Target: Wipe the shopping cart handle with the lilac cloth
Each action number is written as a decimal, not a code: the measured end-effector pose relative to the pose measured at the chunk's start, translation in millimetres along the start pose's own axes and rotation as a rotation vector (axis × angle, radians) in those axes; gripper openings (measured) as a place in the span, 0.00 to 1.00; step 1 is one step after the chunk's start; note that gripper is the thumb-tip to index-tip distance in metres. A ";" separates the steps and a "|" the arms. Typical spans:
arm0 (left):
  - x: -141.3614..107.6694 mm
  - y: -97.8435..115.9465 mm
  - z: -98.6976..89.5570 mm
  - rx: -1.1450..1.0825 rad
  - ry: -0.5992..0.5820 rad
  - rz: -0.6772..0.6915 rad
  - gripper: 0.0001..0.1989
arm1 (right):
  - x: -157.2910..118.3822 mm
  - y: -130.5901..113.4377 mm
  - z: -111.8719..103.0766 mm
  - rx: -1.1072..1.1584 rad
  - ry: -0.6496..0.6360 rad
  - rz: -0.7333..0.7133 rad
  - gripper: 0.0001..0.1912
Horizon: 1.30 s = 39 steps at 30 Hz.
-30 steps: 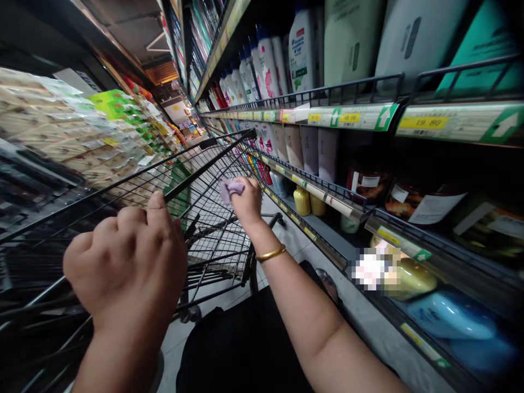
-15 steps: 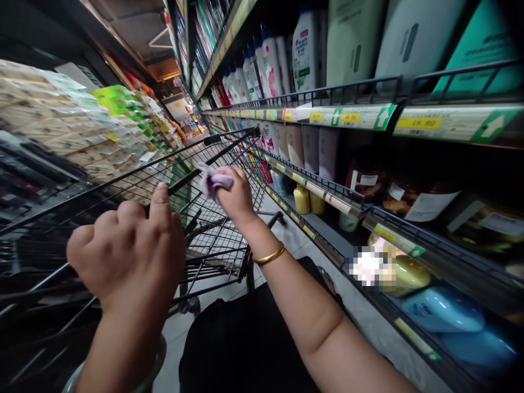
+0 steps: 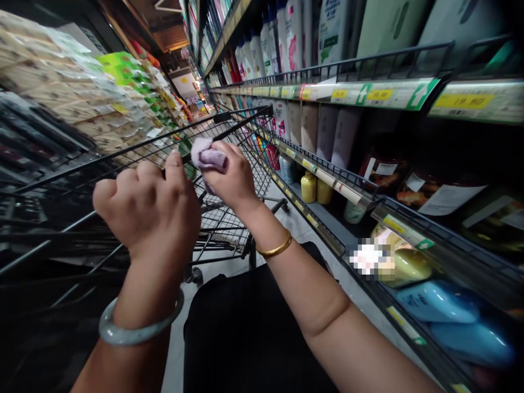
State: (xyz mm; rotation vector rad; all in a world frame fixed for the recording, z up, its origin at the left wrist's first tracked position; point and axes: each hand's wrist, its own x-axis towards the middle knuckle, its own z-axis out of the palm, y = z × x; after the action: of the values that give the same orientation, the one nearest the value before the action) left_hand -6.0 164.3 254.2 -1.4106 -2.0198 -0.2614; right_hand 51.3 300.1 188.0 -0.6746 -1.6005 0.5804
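Observation:
My left hand [image 3: 149, 204] is closed, knuckles up, over the near bar of a black wire shopping cart [image 3: 245, 121]. Its curled fingers hide the part of the bar beneath them. Just to the right, my right hand [image 3: 234, 177] is wrapped round a crumpled lilac cloth [image 3: 208, 158]. That cloth lies against the same bar, close to my left index finger. A pale bangle [image 3: 137, 327] circles my left wrist, and a gold bangle [image 3: 276, 245] sits on my right.
Shelves [image 3: 335, 93] of bottles run along the right, with price strips on their edges. Blue bottles [image 3: 438, 303] lie on the lowest shelf. Stacked packages [image 3: 61, 103] rise on the left beyond the cart. Pale floor tiles [image 3: 301, 224] show between cart and shelf.
The view has shifted slightly. My right hand with the cloth has moved along the bar, closer to my left hand. More of my left wrist and its bangle shows now.

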 end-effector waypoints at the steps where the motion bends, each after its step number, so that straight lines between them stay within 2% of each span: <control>1: 1.5 0.7 0.1 -0.006 -0.005 0.002 0.32 | -2.9 -3.3 1.5 -0.006 -0.005 -0.039 0.13; 3: 4.2 1.2 0.6 -0.006 -0.016 0.014 0.33 | -12.4 6.0 3.5 -0.053 -0.017 0.026 0.13; 4: 5.4 1.2 1.1 -0.004 -0.025 0.028 0.33 | -17.4 15.6 4.2 -0.086 -0.025 0.120 0.11; 6: 7.9 0.7 2.9 0.005 -0.023 0.037 0.33 | -24.2 33.3 5.2 -0.146 -0.061 0.404 0.11; 7: 9.4 0.1 4.4 0.007 -0.014 0.035 0.33 | -25.0 37.0 5.6 -0.156 -0.074 0.500 0.11; 8: 10.9 -0.8 6.4 0.004 0.002 0.027 0.33 | -24.0 35.7 6.2 -0.147 -0.080 0.535 0.12; 9: 12.6 -1.8 8.6 -0.007 0.019 0.023 0.32 | -21.5 29.4 7.2 -0.122 -0.076 0.500 0.11; 13: 18.4 -6.6 15.9 -0.118 0.044 0.039 0.31 | -11.1 -14.1 15.0 -0.004 -0.015 0.091 0.11; 15: 19.4 -8.0 16.5 -0.137 0.038 0.045 0.31 | -16.1 -18.0 19.8 0.017 -0.003 -0.005 0.13; 17: 19.0 -8.4 16.2 -0.086 0.041 0.040 0.31 | -29.1 -0.7 24.3 -0.001 -0.017 0.031 0.13; 20: 18.5 -9.2 18.5 0.042 0.049 0.039 0.30 | -49.7 38.3 29.4 -0.090 -0.032 0.324 0.13; 22: 20.1 -11.1 23.1 0.098 0.086 0.030 0.30 | -55.3 47.7 30.6 -0.090 -0.004 0.480 0.13; 23: 21.5 -12.6 25.9 0.109 0.110 0.031 0.30 | -55.1 44.1 30.4 -0.064 0.018 0.483 0.12; 25: 25.1 -15.9 31.1 0.094 0.151 0.022 0.30 | -50.4 25.0 29.0 0.017 0.045 0.333 0.10; 28: 28.8 -18.6 34.0 -0.004 0.092 0.009 0.30 | -42.9 -2.3 27.0 0.098 0.005 0.001 0.13; 30: 28.3 -17.4 31.6 -0.011 0.060 -0.018 0.30 | -43.5 0.7 27.2 0.060 -0.059 -0.057 0.13; 32: 25.7 -14.5 27.7 0.045 0.062 -0.023 0.30 | -48.6 20.5 27.9 -0.032 -0.107 0.089 0.12; 34: 22.9 -11.9 24.8 0.077 0.071 -0.001 0.29 | -54.5 42.7 27.8 -0.117 -0.119 0.359 0.12; 36: 22.4 -11.1 24.9 0.062 0.089 0.010 0.29 | -57.9 51.4 26.9 -0.150 -0.109 0.573 0.12; 37: 23.4 -11.5 26.3 0.043 0.112 0.004 0.28 | -58.5 48.2 26.4 -0.143 -0.101 0.613 0.11; 38: 25.1 -12.4 28.3 0.019 0.129 -0.004 0.28 | -58.4 40.5 26.1 -0.125 -0.097 0.591 0.10; 39: 27.2 -13.6 30.7 -0.012 0.140 -0.021 0.28 | -58.0 30.0 25.9 -0.096 -0.100 0.507 0.10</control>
State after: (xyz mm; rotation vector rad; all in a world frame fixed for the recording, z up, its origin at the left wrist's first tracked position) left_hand -36.0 195.1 249.9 -1.3410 -1.9218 -0.3715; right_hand 33.6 280.1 123.0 -1.1533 -1.5583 0.9210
